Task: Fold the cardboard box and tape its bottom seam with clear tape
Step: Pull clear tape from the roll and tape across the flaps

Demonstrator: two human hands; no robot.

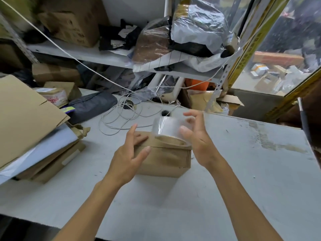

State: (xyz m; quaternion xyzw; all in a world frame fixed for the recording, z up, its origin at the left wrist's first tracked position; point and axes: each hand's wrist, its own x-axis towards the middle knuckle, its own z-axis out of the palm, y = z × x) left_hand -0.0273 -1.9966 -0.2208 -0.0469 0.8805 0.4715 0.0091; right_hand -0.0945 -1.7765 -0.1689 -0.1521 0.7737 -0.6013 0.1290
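Where motion blurs it, clear tape roll (171,129) pinched by right hand (198,136), left hand (130,153) loosely spread against cardboard box (165,159), tabletop (243,171) edge cropped.

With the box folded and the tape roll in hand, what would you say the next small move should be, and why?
Probably lower the tape roll onto the near end of the box seam and stick the free end down. The right hand holds the roll just above the box top, the flaps look closed, and the left hand rests on the box's left edge, steadying it. No tape shows on the seam yet.
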